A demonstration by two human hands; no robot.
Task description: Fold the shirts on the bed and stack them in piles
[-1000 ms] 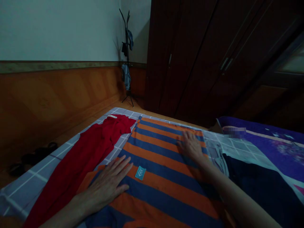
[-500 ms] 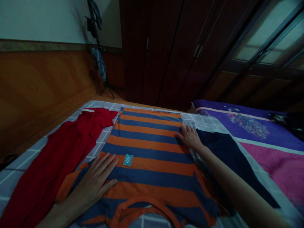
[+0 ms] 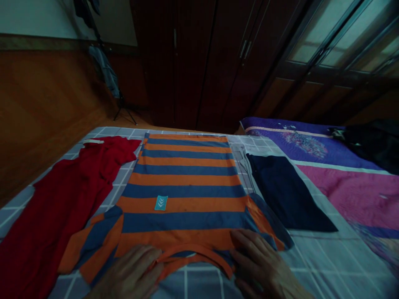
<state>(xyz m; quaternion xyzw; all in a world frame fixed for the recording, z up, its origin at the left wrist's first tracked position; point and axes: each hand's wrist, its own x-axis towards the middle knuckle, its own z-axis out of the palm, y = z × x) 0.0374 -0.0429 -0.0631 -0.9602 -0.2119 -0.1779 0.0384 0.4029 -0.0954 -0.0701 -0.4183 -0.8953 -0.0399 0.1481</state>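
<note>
A T-shirt (image 3: 187, 203) with orange and blue stripes lies flat on the bed, its neckline towards me and a small teal patch on one side. My left hand (image 3: 132, 270) is closed on the shirt beside the left side of the collar. On the collar's other side, my right hand (image 3: 263, 263) has its fingers bent over the shoulder cloth, with the thumb low beneath them. Both hands partly cover the shoulders, and the exact grip of the fingertips is hard to see.
A crumpled red garment (image 3: 68, 191) lies left of the shirt. Folded dark navy cloth (image 3: 289, 193) lies to its right on the checked sheet (image 3: 314, 257). Further right is a purple and pink quilt (image 3: 330, 178). A dark wardrobe (image 3: 193, 74) and a coat stand (image 3: 106, 70) stand beyond the bed.
My right hand has come back from the shirt's right edge to the collar. My left hand has moved from the chest to the collar's left side. The view has shifted to the right.
</note>
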